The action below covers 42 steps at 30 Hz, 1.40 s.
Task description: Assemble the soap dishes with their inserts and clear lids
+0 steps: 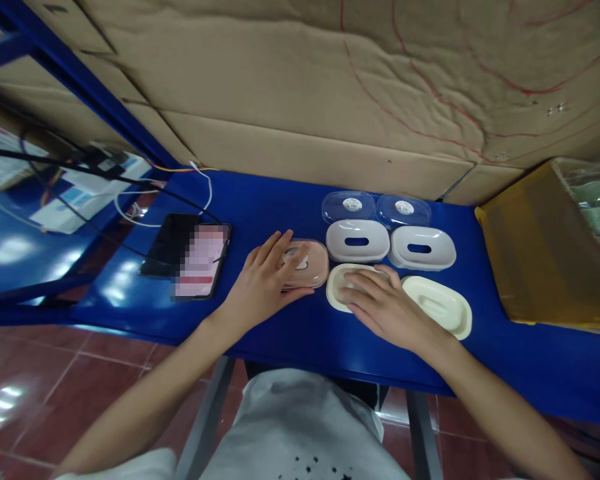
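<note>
My left hand point(263, 280) rests palm down on an oval pink container point(321, 263) with a clear lid and a round label. Its fingers are spread over the lid, the thumb along the near side. My right hand point(387, 300) reaches over an oval cream dish point(333, 293), fingers stretched and partly inside it, covering much of it. Beside that hand, on the right, lies a pale yellow oval tray point(445, 307) with a raised middle. Behind stand two white oval pieces, a left one point(356, 253) and a right one point(425, 261), each with a slot.
Two clear lids with round labels, one left point(333, 208) and one right point(420, 212), lie at the back. A phone point(200, 263) and a dark flat object point(165, 247) sit left, near cables. An open carton point(510, 247) stands right on the blue table point(280, 340).
</note>
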Each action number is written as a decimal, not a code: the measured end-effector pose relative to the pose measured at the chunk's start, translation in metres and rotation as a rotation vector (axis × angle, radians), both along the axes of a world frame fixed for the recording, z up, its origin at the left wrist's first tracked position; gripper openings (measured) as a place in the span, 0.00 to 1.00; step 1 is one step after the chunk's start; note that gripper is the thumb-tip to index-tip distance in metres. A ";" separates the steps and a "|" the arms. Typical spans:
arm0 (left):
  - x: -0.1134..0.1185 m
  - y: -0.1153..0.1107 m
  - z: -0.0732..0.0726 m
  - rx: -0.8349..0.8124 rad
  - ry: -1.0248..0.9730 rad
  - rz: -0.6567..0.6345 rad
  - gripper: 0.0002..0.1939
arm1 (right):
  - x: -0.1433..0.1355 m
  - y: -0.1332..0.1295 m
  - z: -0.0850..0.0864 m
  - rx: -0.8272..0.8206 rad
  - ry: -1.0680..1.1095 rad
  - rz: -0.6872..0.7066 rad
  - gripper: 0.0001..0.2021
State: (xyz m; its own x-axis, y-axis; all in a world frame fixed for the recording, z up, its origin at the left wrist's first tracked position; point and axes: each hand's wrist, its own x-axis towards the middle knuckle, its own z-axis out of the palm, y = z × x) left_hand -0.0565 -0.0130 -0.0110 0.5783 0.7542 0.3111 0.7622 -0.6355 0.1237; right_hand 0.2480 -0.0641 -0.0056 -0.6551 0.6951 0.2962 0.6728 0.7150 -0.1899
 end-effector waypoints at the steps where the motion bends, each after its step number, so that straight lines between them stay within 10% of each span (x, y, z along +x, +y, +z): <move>1: 0.000 0.000 0.000 0.002 -0.002 -0.004 0.41 | 0.000 0.000 0.000 -0.003 0.000 -0.001 0.11; 15: 0.006 -0.005 -0.008 0.012 -0.022 0.053 0.37 | 0.000 -0.001 0.002 -0.034 -0.014 -0.002 0.12; 25: 0.015 0.022 0.021 -0.009 0.064 0.175 0.33 | 0.010 0.006 0.012 0.062 0.023 -0.078 0.15; 33: 0.071 -0.015 0.020 -0.022 0.105 -0.392 0.28 | 0.036 0.025 0.012 0.174 -0.033 -0.364 0.15; 42: 0.050 -0.006 0.005 -0.027 0.169 -0.424 0.29 | 0.042 0.025 0.011 0.126 -0.044 -0.361 0.11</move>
State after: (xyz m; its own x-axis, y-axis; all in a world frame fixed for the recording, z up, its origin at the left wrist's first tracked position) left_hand -0.0068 -0.0194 -0.0056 0.8787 0.4465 0.1691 0.4463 -0.8939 0.0411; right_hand 0.2898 -0.0392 0.0058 -0.3887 0.8432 0.3714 0.8912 0.4464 -0.0808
